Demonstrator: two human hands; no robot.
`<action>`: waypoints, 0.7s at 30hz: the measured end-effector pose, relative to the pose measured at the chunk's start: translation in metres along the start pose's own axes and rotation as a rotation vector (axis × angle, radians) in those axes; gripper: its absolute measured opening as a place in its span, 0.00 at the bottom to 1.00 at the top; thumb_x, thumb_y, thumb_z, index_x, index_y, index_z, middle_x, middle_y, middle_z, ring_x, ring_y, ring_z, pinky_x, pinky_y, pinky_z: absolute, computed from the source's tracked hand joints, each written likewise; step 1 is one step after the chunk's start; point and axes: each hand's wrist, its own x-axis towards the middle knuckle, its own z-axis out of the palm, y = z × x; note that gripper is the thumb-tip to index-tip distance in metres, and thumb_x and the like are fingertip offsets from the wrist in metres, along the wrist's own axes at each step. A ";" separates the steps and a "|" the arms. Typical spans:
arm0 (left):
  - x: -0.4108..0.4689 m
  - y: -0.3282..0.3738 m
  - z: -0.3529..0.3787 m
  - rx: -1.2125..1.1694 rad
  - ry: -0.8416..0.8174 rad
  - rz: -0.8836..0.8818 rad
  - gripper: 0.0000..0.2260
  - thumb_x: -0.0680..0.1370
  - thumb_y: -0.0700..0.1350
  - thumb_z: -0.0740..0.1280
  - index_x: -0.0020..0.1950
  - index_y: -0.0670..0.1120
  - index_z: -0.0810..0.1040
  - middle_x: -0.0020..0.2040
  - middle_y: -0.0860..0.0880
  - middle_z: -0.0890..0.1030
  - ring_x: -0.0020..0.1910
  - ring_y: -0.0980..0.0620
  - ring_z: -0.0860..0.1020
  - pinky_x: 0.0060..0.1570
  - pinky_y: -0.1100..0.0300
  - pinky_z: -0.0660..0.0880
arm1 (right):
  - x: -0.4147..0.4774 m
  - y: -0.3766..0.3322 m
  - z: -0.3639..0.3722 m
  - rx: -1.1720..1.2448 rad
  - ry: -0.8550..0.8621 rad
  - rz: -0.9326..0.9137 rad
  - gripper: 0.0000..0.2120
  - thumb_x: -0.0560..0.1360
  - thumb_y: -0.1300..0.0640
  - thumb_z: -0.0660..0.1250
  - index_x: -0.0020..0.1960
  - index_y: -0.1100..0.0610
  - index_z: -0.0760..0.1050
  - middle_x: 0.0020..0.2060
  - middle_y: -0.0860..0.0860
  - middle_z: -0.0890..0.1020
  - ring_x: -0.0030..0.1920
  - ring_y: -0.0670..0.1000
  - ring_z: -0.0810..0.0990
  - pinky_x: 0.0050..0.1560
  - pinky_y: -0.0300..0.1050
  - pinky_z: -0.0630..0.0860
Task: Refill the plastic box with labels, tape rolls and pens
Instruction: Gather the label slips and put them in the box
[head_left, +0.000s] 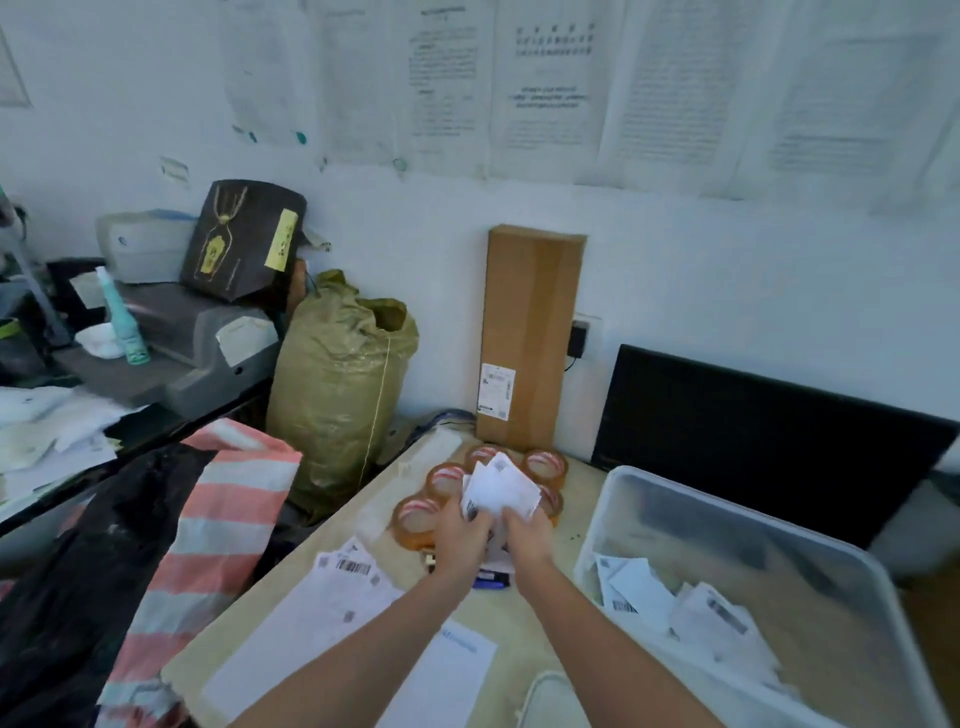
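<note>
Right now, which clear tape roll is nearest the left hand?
The clear tape roll with red-printed core at the cluster's front-left, touching the left hand; the other rolls sit farther back.

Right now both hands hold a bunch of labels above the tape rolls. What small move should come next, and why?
Probably carry the labels to the right and drop them into the plastic box. The left hand and right hand already grip the bunch together, the box stands open beside them with other labels inside, and the tape rolls are not yet packed.
</note>
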 end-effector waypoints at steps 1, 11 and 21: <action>-0.005 0.010 0.015 -0.025 -0.023 0.019 0.08 0.77 0.34 0.61 0.52 0.45 0.72 0.44 0.47 0.76 0.45 0.48 0.75 0.42 0.60 0.72 | 0.004 -0.005 -0.016 0.005 0.046 -0.031 0.18 0.78 0.65 0.59 0.67 0.62 0.71 0.61 0.59 0.78 0.60 0.61 0.77 0.62 0.51 0.74; -0.043 0.040 0.132 -0.013 -0.266 0.184 0.05 0.82 0.42 0.59 0.49 0.43 0.72 0.43 0.47 0.77 0.38 0.54 0.74 0.29 0.71 0.68 | 0.016 -0.019 -0.151 -0.139 0.355 -0.156 0.07 0.79 0.62 0.57 0.55 0.58 0.70 0.46 0.50 0.76 0.46 0.51 0.75 0.45 0.42 0.70; -0.047 -0.003 0.205 0.354 -0.698 -0.007 0.11 0.75 0.36 0.65 0.57 0.42 0.77 0.49 0.45 0.80 0.46 0.48 0.78 0.39 0.59 0.76 | 0.049 0.049 -0.237 -0.338 0.286 0.302 0.18 0.74 0.64 0.63 0.64 0.63 0.69 0.52 0.58 0.80 0.50 0.56 0.80 0.49 0.45 0.79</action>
